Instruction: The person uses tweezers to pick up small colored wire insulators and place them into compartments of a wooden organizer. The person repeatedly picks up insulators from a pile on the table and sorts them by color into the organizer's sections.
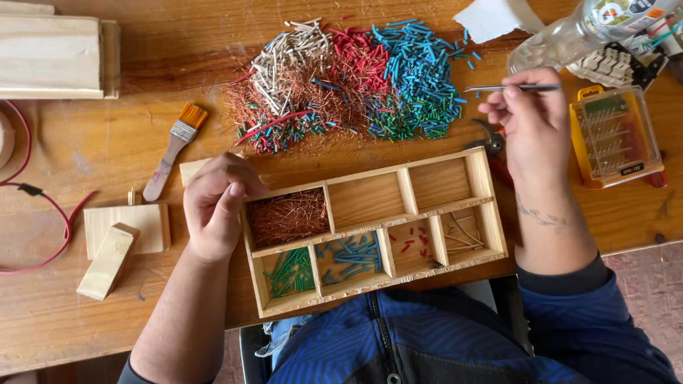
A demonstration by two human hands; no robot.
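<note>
A wooden divided tray [481,183] lies at the table's near edge. Its compartments hold copper strands, green pieces, blue pieces, a few red pieces and pale pieces; two back compartments are bare. My left hand [215,205] grips the tray's left rim beside the copper strands. My right hand [525,121] is raised past the tray's right end, pinching metal tweezers [498,88] that point left toward a mixed heap [348,78] of white, red, blue and green wire bits and copper strands.
A paintbrush [173,148] lies left of the heap. Wood blocks [117,238] sit at the left, with a red cable [43,206]. A clear screwdriver-bit case [617,135], a plastic bottle [569,39] and red-handled pliers [498,153] are at the right.
</note>
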